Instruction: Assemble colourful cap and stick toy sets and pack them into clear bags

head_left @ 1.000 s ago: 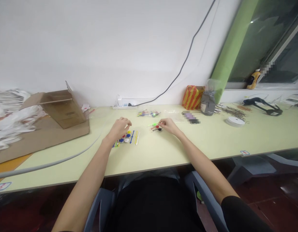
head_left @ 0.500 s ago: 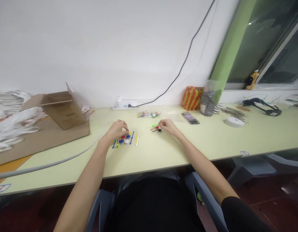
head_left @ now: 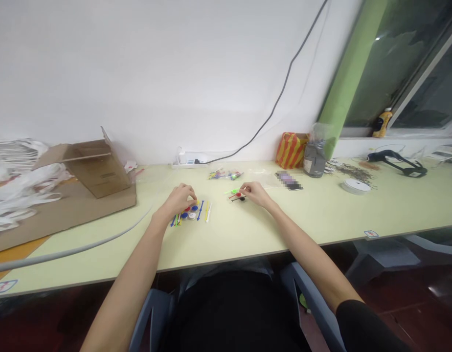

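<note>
Left hand [head_left: 180, 198] curls over coloured discs [head_left: 190, 211], grip unclear; right hand [head_left: 256, 191] pinches a red-black piece [head_left: 239, 196]. A clear bag [head_left: 224, 173] behind holds more coloured pieces.

The worktop [head_left: 248, 230] looks smooth and matt, pale laminate. Small glossy plastic pieces [head_left: 191, 211] lie on it. At its left edge sits matt brown cardboard [head_left: 64, 205].
</note>
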`<state>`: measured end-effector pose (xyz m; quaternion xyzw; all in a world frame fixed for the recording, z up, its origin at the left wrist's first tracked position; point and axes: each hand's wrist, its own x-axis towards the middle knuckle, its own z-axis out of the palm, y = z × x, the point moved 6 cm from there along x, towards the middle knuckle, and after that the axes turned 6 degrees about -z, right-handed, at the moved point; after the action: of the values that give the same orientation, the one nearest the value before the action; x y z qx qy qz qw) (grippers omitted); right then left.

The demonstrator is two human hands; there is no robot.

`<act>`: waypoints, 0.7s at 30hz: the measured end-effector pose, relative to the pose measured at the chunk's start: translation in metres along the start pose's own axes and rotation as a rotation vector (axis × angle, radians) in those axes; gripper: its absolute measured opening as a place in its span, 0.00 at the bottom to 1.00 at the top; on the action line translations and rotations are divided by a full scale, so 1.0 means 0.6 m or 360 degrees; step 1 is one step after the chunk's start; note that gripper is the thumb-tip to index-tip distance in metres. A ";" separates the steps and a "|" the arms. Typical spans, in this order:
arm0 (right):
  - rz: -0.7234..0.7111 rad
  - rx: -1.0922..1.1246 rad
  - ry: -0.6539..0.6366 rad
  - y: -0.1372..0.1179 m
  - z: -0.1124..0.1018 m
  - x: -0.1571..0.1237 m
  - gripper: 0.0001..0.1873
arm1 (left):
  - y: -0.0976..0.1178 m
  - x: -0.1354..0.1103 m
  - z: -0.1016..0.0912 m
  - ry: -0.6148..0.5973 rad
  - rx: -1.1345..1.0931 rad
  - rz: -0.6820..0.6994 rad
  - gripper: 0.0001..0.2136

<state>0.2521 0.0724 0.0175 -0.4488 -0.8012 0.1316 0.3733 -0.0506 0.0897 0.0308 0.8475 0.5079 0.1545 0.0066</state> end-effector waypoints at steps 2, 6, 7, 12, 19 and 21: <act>-0.0004 -0.0004 -0.0007 -0.001 0.001 0.000 0.13 | 0.003 0.000 0.004 0.0019 -0.0025 0.0012 0.08; -0.0019 -0.0026 -0.0012 -0.004 0.000 -0.001 0.13 | 0.007 0.002 0.010 0.0031 -0.0038 0.0033 0.08; -0.0021 -0.0030 -0.0014 -0.004 0.000 -0.001 0.13 | 0.006 0.002 0.010 0.0039 -0.0026 0.0030 0.08; 0.0009 -0.0070 -0.0016 -0.001 0.002 -0.001 0.13 | 0.012 0.006 -0.008 0.0215 -0.0034 0.0027 0.07; 0.0050 -0.0175 0.0025 -0.013 0.001 -0.003 0.12 | 0.108 -0.005 0.003 0.0097 -0.0442 0.0436 0.07; 0.0057 -0.0186 0.0014 -0.018 0.003 -0.004 0.12 | 0.132 -0.008 0.018 -0.0025 -0.0449 0.0528 0.07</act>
<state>0.2448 0.0644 0.0211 -0.4847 -0.7977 0.0893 0.3475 0.0182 0.0489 0.0323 0.9113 0.3347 0.2164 0.1035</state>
